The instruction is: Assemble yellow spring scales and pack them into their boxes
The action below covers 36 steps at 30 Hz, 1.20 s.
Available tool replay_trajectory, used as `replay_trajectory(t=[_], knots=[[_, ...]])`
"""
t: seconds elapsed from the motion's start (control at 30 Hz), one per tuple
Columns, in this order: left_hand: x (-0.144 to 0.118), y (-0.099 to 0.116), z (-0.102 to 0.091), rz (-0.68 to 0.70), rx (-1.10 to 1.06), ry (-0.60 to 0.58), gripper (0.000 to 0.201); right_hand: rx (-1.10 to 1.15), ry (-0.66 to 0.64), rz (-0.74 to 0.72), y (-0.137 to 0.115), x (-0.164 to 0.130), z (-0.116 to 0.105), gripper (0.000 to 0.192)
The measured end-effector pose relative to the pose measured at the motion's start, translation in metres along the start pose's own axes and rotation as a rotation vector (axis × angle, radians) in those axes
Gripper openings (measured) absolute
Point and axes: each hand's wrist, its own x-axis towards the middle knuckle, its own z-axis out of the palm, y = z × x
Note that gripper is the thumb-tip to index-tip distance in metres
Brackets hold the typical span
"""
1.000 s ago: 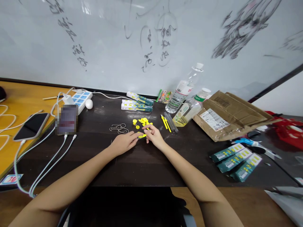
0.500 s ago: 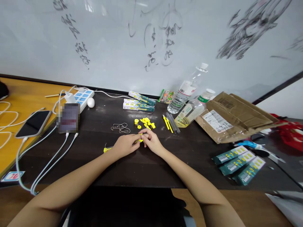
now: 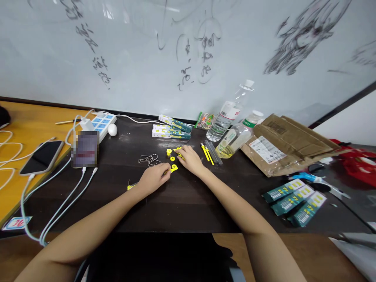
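Note:
My left hand (image 3: pixel 154 178) is closed on a small yellow plastic piece (image 3: pixel 174 167) with a ring at its end, which sticks out past the fingertips. My right hand (image 3: pixel 189 158) is over the pile of small yellow plastic parts (image 3: pixel 177 149), its fingers partly extended and touching the pile; it covers most of the pile. A yellow knob-like part (image 3: pixel 169 152) and a yellow ring (image 3: pixel 172 158) lie just left of those fingers. Bent metal wires (image 3: pixel 149 159) rest beyond my left hand. Another yellow piece (image 3: pixel 131 187) shows beside my left wrist.
Yellow rods (image 3: pixel 207 152) and dark clear tubes (image 3: pixel 214 152) lie right of the pile. Behind are small boxes (image 3: pixel 171 133), a water bottle (image 3: pixel 223 119) and a second bottle (image 3: pixel 237 135). A cardboard parcel (image 3: pixel 282 145) and green boxes (image 3: pixel 296 201) occupy the right; a phone (image 3: pixel 85 149) stands left.
My hands were together around a yellow piece. Now my right hand has let go and moved away to the yellow parts, while my left keeps the piece.

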Motion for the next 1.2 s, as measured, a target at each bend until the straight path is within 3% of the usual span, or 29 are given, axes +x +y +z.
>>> replay_trajectory(t=[0.23,0.6,0.7,0.77,0.83,0.97,1.07,1.2], knots=[[0.002,-0.001,-0.009,-0.078,-0.106,0.048,0.017,-0.263,-0.148,-0.086,-0.011,0.050,0.013,0.017],[0.000,0.001,-0.009,-0.063,-0.113,0.056,0.015,-0.248,-0.152,-0.066,0.000,0.052,0.011,0.013],[0.000,0.000,-0.009,-0.055,-0.098,0.047,0.015,-0.031,-0.021,-0.017,-0.001,0.051,0.008,0.008],[0.000,0.000,-0.010,-0.062,-0.076,0.050,0.015,0.238,0.090,0.076,-0.003,0.042,0.006,0.004],[0.001,-0.001,-0.010,-0.075,-0.056,0.060,0.015,0.580,0.134,0.190,-0.007,0.026,0.005,0.013],[0.000,-0.002,-0.006,-0.067,-0.011,0.049,0.015,1.105,0.043,0.328,-0.018,-0.015,0.007,0.031],[0.000,-0.004,-0.001,-0.037,0.035,0.006,0.016,1.252,-0.063,0.338,-0.027,-0.033,0.008,0.033],[0.001,-0.006,0.000,-0.021,0.083,-0.024,0.016,1.310,-0.123,0.319,-0.030,-0.034,0.005,0.034]])
